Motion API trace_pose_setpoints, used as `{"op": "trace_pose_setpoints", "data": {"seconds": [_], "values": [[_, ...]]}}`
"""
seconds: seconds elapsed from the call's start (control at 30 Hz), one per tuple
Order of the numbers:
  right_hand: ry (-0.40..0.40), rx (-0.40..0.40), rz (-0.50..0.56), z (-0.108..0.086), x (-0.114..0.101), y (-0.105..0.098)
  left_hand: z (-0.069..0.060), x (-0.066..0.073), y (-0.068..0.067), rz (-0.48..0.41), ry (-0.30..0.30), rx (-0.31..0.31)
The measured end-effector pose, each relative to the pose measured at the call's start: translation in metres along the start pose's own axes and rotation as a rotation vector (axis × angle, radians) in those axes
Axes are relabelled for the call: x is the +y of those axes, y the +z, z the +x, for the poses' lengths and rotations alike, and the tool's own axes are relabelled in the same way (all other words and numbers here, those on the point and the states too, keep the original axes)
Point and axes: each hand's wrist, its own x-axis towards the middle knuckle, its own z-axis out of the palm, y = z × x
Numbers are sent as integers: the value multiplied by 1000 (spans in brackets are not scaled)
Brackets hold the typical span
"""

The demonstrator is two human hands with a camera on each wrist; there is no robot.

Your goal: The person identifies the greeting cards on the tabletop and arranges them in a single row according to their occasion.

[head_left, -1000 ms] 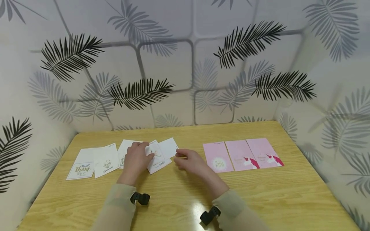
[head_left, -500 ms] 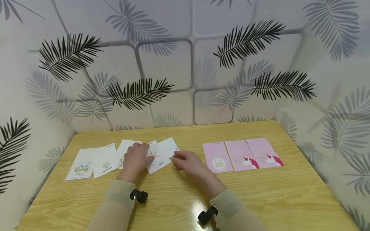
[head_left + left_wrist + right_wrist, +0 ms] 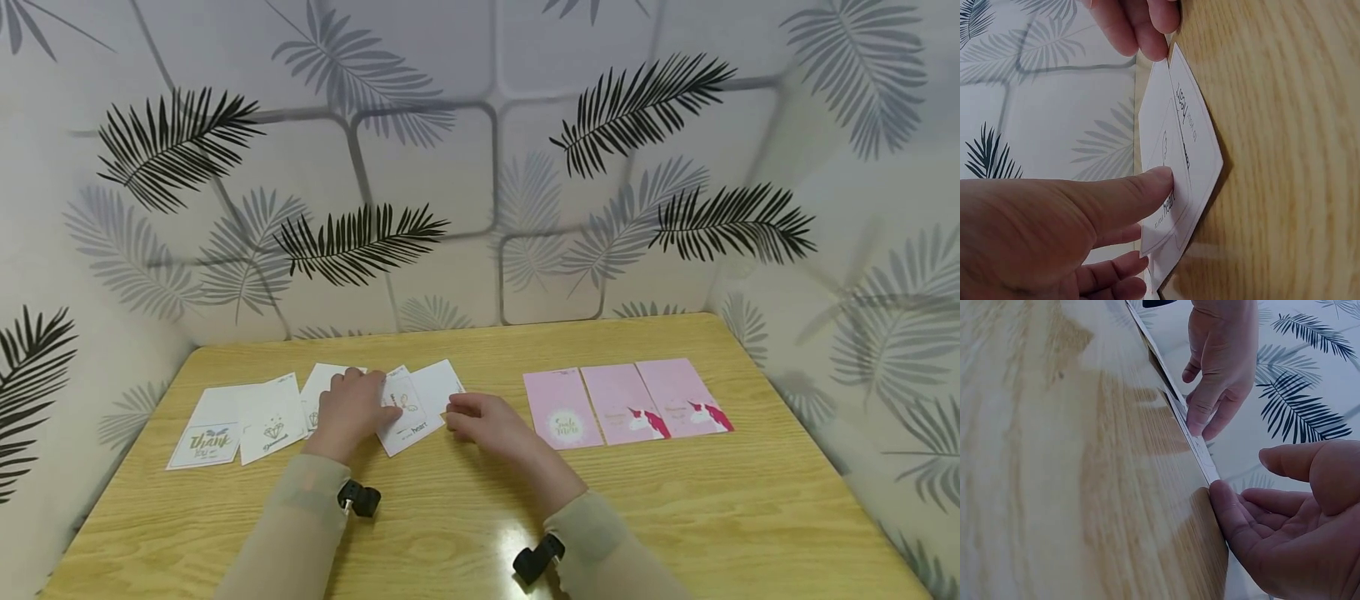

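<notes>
Pinching the heart card [image 3: 406, 406] with left hand [image 3: 349, 412], partly covering a white card [image 3: 314, 387]; holding right hand [image 3: 489, 422] loosely spread near pink cards [image 3: 619, 392].

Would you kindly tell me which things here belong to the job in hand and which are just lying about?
Apparently in the job:
printed white card, pinched by the left hand
card partly under it
plainer card by the right hand

Apparently lying about, though possibly relevant:
three pink cards
thank-you card
diamond card beside it
</notes>
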Motion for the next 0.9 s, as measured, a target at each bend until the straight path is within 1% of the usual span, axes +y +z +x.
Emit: {"op": "trace_pose_setpoints", "data": {"seconds": [0.13,0.27,0.43,0.67,0.77,0.9], "values": [[4,0,10,0,1,0,-2,2,-2,-12,-7,5],[4,-3,3,0,1,0,-2,2,-3,-50,-16,25],[3,-6,-5,0,0,0,-3,0,-4,-78,-20,50],[-2,-3,0,-1,0,0,-2,-4,-4,-93,-22,74],[-10,-4,1,-2,0,0,0,-6,-3,-113,-24,72],[-12,-6,3,-2,0,0,3,-10,0,-158,-36,50]]}}
